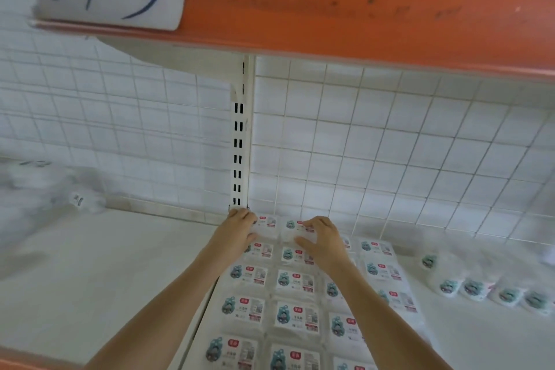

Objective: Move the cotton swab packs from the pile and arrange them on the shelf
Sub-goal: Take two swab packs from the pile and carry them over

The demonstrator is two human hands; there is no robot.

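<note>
Both hands reached to the back of the white shelf (90,249), the left hand (238,230) and right hand (322,239) each resting curled fingers on a rear cotton swab pack (295,230), though whether they gripped could not be told. Packs lay in rows below the fingers; the loose pile (492,291) lay blurred to their right, cut off at the frame edge. Bare shelf lay left of the fingers.

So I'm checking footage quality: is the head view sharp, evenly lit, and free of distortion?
Head view: lighting is soft and even, without harsh glare; the edges smear, blurring the loose packs at right; wide-angle bending curves the orange shelf edge; the left hand, right hand and arranged packs read fairly clearly.
</note>
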